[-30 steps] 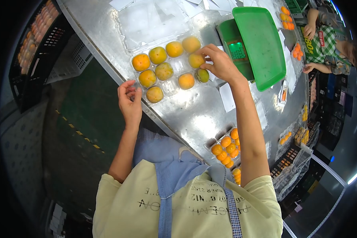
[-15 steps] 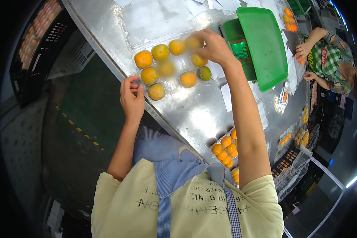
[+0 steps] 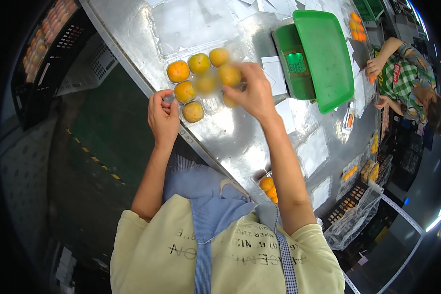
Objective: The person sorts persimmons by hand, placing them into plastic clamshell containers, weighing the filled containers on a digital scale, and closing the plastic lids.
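On the metal table lies a clear plastic tray [image 3: 212, 105] with round compartments and several yellow-orange persimmons [image 3: 178, 71] in it. My left hand [image 3: 162, 117] is at the tray's near left corner, fingers curled and closed on its edge beside a persimmon [image 3: 193, 111]. Over the tray's right side, my right hand [image 3: 254, 93] has its thumb and fingers around a persimmon [image 3: 229, 75]. Another persimmon [image 3: 230, 101] shows partly below the thumb. The fruits on the tray's far right are hidden by this hand. A blurred spot covers the middle persimmon.
A green scale [image 3: 295, 63] with a lit display and a wide green pan [image 3: 332, 61] stands to the right. More orange fruit [image 3: 267, 184] sits by my right forearm. Across the table a person [image 3: 399, 73] handles orange fruit. Fruit-filled black crates [image 3: 49, 54] stand at left.
My right hand has moved left and nearer to me, bringing a persimmon from the tray's far right corner toward its middle. My left hand stays at the corner.
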Demonstrator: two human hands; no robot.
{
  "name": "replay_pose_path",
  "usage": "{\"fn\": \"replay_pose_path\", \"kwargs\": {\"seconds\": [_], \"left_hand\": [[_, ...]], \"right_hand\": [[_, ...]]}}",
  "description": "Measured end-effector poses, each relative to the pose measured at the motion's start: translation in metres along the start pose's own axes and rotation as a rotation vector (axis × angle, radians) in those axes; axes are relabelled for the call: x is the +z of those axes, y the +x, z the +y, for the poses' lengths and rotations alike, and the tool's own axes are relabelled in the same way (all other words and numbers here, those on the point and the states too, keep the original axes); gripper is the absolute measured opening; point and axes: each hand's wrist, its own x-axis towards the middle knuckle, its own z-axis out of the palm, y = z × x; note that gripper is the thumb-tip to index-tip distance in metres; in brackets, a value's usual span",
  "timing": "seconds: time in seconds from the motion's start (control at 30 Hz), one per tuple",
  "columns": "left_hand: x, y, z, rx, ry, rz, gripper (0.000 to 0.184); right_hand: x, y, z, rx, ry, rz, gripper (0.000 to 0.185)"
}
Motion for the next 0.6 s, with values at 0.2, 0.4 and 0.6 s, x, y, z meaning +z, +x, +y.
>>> {"fn": "replay_pose_path", "kwargs": {"seconds": [0.2,0.4,0.6], "left_hand": [[0.0,0.0,0.0,0.032,0.07,-0.003,0.022],[0.002,-0.001,0.002,0.025,0.067,-0.001,0.022],[0.011,-0.001,-0.024,0.099,0.12,0.043,0.026]], "right_hand": [[0.022,-0.01,0.002,-0.059,-0.137,0.161,0.04],[0.021,-0.018,0.008,-0.089,-0.206,0.18,0.026],[0.028,-0.015,0.025,-0.09,-0.196,0.218,0.014]]}}
